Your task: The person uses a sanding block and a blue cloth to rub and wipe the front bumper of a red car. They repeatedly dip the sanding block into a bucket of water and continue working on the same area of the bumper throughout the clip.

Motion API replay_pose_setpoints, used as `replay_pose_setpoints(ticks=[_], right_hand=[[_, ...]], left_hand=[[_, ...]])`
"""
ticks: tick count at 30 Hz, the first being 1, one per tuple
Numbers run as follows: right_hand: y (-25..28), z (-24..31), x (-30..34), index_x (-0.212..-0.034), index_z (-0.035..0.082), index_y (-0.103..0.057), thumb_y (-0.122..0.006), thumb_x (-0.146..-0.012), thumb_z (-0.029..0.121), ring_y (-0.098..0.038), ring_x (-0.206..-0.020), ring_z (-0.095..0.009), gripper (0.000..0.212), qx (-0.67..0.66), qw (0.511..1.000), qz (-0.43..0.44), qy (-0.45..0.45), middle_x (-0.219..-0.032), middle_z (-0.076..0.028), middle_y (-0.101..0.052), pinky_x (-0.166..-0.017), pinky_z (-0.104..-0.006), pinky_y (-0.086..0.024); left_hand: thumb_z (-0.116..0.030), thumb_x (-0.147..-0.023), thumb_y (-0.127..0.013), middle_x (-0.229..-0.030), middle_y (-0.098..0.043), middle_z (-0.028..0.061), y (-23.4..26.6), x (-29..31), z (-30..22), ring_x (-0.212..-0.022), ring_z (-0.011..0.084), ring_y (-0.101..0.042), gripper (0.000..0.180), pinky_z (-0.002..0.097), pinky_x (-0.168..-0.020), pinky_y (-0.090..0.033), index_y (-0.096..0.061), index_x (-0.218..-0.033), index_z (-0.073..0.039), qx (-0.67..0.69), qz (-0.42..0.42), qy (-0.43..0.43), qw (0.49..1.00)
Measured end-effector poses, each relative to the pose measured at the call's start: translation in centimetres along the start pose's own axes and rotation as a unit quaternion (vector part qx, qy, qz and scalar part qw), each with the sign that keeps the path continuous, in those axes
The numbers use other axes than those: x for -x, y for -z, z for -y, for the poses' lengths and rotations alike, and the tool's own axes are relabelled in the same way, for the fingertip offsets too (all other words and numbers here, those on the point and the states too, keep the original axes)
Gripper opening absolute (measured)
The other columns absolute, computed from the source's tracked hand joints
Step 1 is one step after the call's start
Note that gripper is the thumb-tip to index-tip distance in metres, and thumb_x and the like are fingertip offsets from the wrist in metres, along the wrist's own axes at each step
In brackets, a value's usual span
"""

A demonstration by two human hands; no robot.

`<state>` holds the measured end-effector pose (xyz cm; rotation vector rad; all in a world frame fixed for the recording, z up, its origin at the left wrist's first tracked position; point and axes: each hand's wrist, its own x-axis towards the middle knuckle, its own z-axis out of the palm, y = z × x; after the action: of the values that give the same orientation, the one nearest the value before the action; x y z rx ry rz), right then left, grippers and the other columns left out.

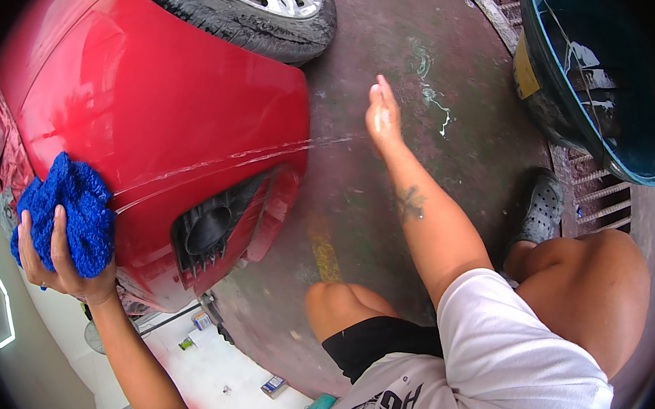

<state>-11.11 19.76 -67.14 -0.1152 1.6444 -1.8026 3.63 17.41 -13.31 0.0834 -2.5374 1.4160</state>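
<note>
At the left, my left hand (69, 265) grips a bunched blue microfiber cloth (73, 211), its fingers spread over it. The cloth rests at the edge of a glossy red car bumper (188, 117). My right hand (383, 118) is held out above the floor, fingers stretched and nothing in them, with a whitish wet shine on it. Thin pale streaks run across the bumper from near the cloth and carry on past its edge toward that hand; they look like liquid. Below the streaks is a black recess (214, 226) in the bumper.
A car wheel (280, 20) stands at the top. A large dark-green tub (537, 82) sits at the upper right beside a rusty floor grate (605, 199). White liquid (432, 97) marks the dark floor. My shoe (540, 206) is next to the grate. Small boxes (275, 386) lie at the bottom.
</note>
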Motion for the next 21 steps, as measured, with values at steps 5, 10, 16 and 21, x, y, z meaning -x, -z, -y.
replay_pose_setpoints(ticks=[5, 10, 16, 21], right_hand=[[-3.2, 5.4, 3.6, -0.159, 0.006, -0.055, -0.049, -0.116, 0.035, -0.050, -0.153, -0.039, 0.052, 0.006, 0.989, 0.124, 0.082, -0.162, -0.024, -0.056, -0.128, -0.0437, -0.037], [-6.4, 10.8, 8.0, -0.170, 0.010, -0.039, -0.042, -0.117, 0.038, -0.029, -0.166, -0.034, 0.060, 0.074, 0.972, 0.194, 0.108, -0.178, -0.015, -0.034, -0.131, -0.0547, -0.026], [-8.1, 15.2, 7.8, -0.168, -0.004, -0.035, -0.040, -0.116, 0.041, -0.029, -0.166, -0.039, 0.068, 0.061, 0.976, 0.169, 0.122, -0.176, -0.026, -0.034, -0.132, -0.0535, -0.023], [-7.7, 13.8, 7.3, -0.170, 0.001, -0.034, -0.040, -0.116, 0.044, -0.029, -0.165, -0.039, 0.069, 0.114, 0.956, 0.187, 0.194, -0.175, -0.023, -0.037, -0.131, -0.0570, -0.026]], left_hand=[[-0.033, -0.082, -0.096, -0.150, -0.062, 0.0179, 0.2, 0.9, 0.4, -0.139, 0.0365, -0.057, 0.058, 0.0524, -0.119, -0.046, -0.076, -0.133, -0.016, -0.008, 0.024, -0.004, 1.000], [-0.033, -0.083, -0.095, -0.151, -0.061, 0.0189, 0.3, 0.8, 0.2, -0.140, 0.0375, -0.057, 0.056, 0.0542, -0.122, -0.044, -0.076, -0.133, -0.016, 0.001, 0.025, 0.004, 1.000], [-0.033, -0.084, -0.094, -0.153, -0.060, 0.0173, 0.4, 0.8, 0.2, -0.143, 0.0375, -0.055, 0.057, 0.0547, -0.123, -0.043, -0.075, -0.135, -0.018, -0.022, 0.045, 0.006, 0.999], [-0.034, -0.084, -0.093, -0.152, -0.061, 0.0180, 0.7, 1.0, 0.4, -0.143, 0.0374, -0.055, 0.055, 0.0548, -0.123, -0.043, -0.076, -0.134, -0.018, -0.016, 0.037, 0.003, 0.999]])
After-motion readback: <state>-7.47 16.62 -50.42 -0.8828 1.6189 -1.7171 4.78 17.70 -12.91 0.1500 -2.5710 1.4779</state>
